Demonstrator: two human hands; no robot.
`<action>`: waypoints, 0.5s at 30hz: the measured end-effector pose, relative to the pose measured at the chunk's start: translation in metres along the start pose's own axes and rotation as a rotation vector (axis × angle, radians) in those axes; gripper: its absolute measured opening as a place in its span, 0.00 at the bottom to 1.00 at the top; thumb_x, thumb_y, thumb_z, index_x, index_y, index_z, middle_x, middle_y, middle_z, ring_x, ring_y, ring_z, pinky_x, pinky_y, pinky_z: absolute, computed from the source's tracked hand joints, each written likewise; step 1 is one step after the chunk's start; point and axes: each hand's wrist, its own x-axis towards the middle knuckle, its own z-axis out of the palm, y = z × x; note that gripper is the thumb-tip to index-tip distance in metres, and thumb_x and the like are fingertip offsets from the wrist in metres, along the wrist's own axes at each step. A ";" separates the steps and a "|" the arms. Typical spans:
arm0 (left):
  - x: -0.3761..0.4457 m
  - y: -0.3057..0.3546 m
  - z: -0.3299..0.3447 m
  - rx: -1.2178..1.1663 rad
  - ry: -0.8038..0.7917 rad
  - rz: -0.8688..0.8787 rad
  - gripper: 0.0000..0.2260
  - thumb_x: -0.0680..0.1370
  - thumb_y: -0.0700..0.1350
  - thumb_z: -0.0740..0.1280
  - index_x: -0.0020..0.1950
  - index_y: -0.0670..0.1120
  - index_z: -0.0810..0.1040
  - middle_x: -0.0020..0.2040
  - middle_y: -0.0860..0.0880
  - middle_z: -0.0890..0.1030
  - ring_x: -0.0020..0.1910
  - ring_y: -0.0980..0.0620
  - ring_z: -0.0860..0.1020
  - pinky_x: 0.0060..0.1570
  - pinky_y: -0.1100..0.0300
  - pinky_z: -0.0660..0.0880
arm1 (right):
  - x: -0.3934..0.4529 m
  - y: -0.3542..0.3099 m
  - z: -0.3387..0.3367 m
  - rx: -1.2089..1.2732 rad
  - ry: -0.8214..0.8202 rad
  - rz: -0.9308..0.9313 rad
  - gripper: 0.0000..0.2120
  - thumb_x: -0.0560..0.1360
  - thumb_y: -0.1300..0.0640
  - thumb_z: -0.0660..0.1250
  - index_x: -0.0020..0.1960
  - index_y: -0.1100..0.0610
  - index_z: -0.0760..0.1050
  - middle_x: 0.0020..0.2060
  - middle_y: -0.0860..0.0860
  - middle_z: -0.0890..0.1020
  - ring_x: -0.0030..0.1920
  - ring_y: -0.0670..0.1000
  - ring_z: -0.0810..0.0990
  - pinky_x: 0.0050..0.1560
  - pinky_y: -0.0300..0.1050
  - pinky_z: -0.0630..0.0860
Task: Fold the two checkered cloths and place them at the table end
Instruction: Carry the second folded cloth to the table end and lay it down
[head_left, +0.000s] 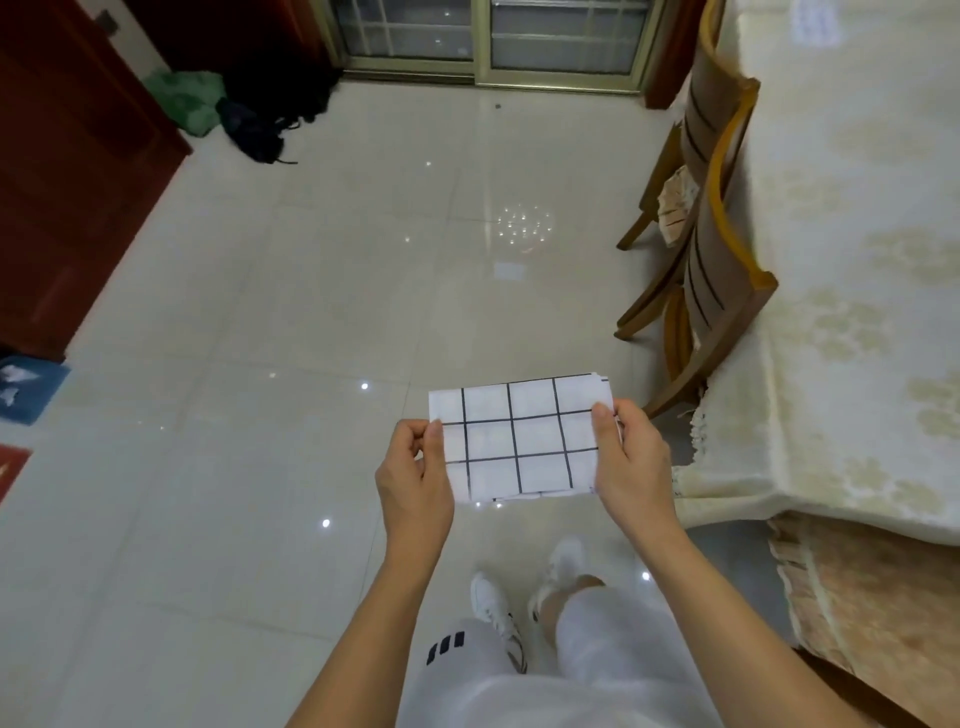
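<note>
Off to the right of the grip, a table (841, 260) draped in a cream tablecloth is seen, with two wooden chairs (711, 260) tucked against its side; beneath the grip lies glossy tiled floor (311, 312). A checkered cloth (519, 436), already folded into a compact layered rectangle, is held flat in the air between both hands. Its left edge is pinched by the left hand (415, 467), thumb on top; its right edge is pinched by the right hand (628, 457) likewise. The folding of this cloth is judged complete or nearly so. Next, the cloth would need to be carried rightward and laid at the table end. No second cloth is seen.
</note>
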 end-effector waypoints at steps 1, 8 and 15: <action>0.009 0.003 0.005 -0.001 -0.015 0.005 0.10 0.84 0.47 0.60 0.44 0.46 0.74 0.35 0.51 0.72 0.31 0.59 0.67 0.35 0.70 0.68 | 0.008 -0.001 0.000 0.007 0.015 0.005 0.14 0.84 0.51 0.57 0.45 0.58 0.72 0.31 0.49 0.71 0.30 0.44 0.67 0.32 0.36 0.66; 0.081 0.032 0.056 -0.006 -0.083 0.060 0.10 0.83 0.46 0.61 0.44 0.45 0.74 0.34 0.50 0.71 0.31 0.58 0.66 0.35 0.69 0.68 | 0.083 0.001 -0.002 0.039 0.107 0.031 0.12 0.84 0.50 0.57 0.49 0.55 0.74 0.37 0.55 0.78 0.35 0.49 0.75 0.36 0.42 0.75; 0.161 0.075 0.130 0.010 -0.108 0.075 0.10 0.84 0.47 0.61 0.44 0.45 0.74 0.35 0.48 0.73 0.32 0.57 0.68 0.33 0.67 0.68 | 0.195 -0.008 -0.022 0.082 0.130 0.022 0.13 0.84 0.53 0.57 0.45 0.59 0.72 0.33 0.50 0.72 0.32 0.41 0.69 0.33 0.31 0.68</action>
